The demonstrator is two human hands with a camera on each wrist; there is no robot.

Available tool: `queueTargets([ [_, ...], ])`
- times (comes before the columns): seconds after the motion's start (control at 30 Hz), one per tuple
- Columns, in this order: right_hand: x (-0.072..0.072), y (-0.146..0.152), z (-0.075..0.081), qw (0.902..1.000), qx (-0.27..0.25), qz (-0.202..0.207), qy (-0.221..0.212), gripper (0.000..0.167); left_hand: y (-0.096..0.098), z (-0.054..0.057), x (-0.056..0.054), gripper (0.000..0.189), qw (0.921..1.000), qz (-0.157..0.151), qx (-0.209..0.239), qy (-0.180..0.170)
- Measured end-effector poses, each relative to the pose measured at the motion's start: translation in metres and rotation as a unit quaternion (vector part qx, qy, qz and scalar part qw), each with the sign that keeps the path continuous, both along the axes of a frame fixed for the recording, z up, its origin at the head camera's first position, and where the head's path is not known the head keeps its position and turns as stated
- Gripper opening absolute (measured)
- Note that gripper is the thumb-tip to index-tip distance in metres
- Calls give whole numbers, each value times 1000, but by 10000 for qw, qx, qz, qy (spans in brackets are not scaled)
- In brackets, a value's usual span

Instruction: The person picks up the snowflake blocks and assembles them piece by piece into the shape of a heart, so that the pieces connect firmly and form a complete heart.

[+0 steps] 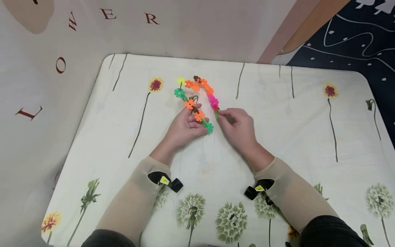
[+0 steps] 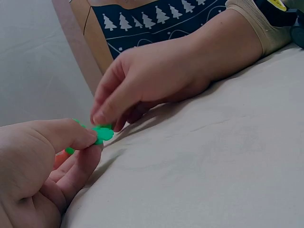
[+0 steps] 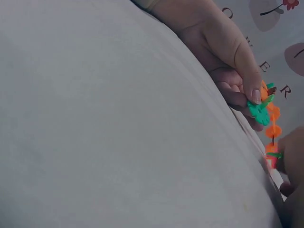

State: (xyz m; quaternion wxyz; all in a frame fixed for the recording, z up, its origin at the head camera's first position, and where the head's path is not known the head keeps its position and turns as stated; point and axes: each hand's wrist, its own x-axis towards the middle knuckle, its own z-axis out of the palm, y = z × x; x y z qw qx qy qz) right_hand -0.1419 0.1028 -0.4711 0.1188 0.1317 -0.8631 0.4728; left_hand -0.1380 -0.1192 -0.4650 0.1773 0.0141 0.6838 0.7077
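Observation:
A chain of flower-shaped plastic linking discs (image 1: 189,104) in orange, pink, brown, yellow and green curves over the table in a loop with two ends. At one end is a teal-green disc (image 1: 210,128), which my left hand (image 1: 183,127) holds between thumb and fingers, with the nearby orange discs lying across its fingers. In the right wrist view, the left thumb presses on this teal disc (image 3: 259,114). My right hand (image 1: 239,126) pinches the green disc (image 1: 217,115) at the other end, just past the pink discs (image 1: 213,101). A small gap separates the two ends.
The table (image 1: 277,113) wears a white cloth printed with flowers and dandelions. Behind it stands a pale wall covering (image 1: 197,37) with red letters, and at right hangs a dark patterned cloth (image 1: 348,37). Both wrists carry small black cameras (image 1: 176,185).

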Motion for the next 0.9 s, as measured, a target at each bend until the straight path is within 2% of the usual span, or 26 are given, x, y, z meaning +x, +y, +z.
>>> queueTargets([
  [0.1,1,-1,1,9965,-833,-102,10,23,0,0,0,83,9999,-57,61,58],
  [0.2,2,-1,2,9821,-1826,70,-456,35,0,-1,0,84,9997,-186,72,143],
  [0.3,2,0,5,9552,-2696,242,-1197,42,0,-2,-1,83,9992,-298,-22,273],
  [0.4,0,1,6,9260,-3274,347,-1846,39,0,-3,-1,83,9986,-344,-87,383],
  [0.53,-3,3,8,8872,-3880,563,-2433,20,0,-2,-1,84,9981,-393,-49,464],
  [0.67,-5,4,11,8538,-4286,890,-2818,24,-1,-1,0,84,9979,-397,-65,514],
  [0.73,-6,4,11,8496,-4277,1036,-2908,27,-2,0,0,83,9978,-394,-82,536],
  [0.9,-6,6,9,8616,-3997,1186,-2894,32,-2,-1,-1,85,9976,-398,-42,571],
])
